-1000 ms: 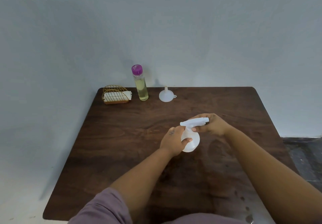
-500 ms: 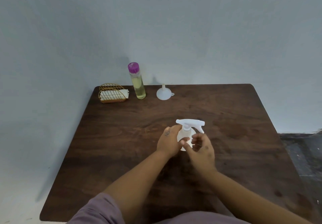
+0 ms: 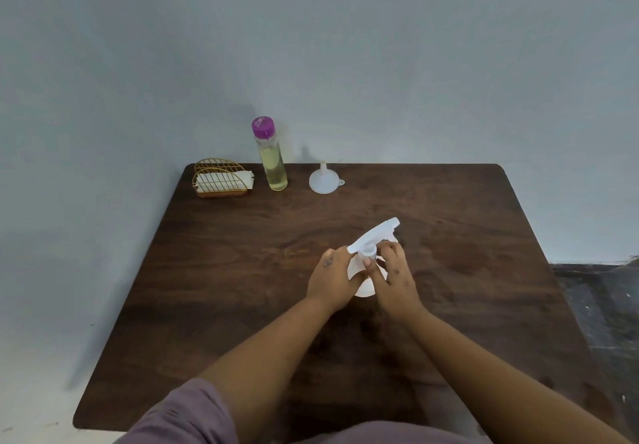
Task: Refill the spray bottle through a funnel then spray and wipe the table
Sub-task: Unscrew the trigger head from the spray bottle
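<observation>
A small white spray bottle stands in the middle of the dark wooden table. My left hand wraps its round body from the left. My right hand grips the collar under the white trigger head, whose nozzle points to the far right. A white funnel rests wide end down at the back of the table. To its left stands a tall clear bottle of pale yellow liquid with a purple cap.
A gold wire holder with folded white cloths sits at the back left corner. A pale wall rises straight behind the table. Dark floor shows beyond the right edge.
My right hand left the top of the trigger head and came round to the bottle's neck. The trigger head has turned, its nozzle swinging from the left towards the far right.
</observation>
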Action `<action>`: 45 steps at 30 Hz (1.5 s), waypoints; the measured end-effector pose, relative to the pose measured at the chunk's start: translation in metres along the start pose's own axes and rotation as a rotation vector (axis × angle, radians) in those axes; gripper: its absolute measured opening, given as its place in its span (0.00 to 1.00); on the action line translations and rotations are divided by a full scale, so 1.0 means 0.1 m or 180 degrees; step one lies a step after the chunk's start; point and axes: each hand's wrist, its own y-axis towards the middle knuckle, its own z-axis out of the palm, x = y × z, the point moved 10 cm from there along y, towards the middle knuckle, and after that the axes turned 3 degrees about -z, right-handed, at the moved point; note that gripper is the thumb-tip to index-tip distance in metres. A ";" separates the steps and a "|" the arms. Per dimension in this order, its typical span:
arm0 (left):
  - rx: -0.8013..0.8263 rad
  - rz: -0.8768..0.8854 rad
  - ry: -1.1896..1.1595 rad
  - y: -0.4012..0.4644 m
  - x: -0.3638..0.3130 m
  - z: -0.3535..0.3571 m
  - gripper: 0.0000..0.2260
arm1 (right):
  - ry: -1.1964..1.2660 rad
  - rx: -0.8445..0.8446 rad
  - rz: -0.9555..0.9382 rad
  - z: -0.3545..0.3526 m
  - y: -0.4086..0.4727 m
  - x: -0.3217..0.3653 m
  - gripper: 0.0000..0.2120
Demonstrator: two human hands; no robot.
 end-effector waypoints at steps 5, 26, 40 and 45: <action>0.0002 -0.0016 -0.0118 0.00 0.03 0.02 0.17 | 0.0159 -0.0564 0.0104 -0.07 -0.06 0.10 0.20; -0.0110 -0.0061 -0.0320 -0.06 -0.01 -0.03 0.12 | 0.0331 -0.0240 0.0752 0.10 0.02 -0.10 0.16; -0.0042 -0.0088 -0.0198 -0.06 0.05 0.02 0.14 | 0.1201 -0.0754 0.0979 -0.11 -0.10 -0.21 0.22; -0.0040 -0.0047 -0.0215 -0.07 0.01 -0.01 0.15 | 0.1706 -0.0637 0.0994 -0.04 -0.16 -0.24 0.14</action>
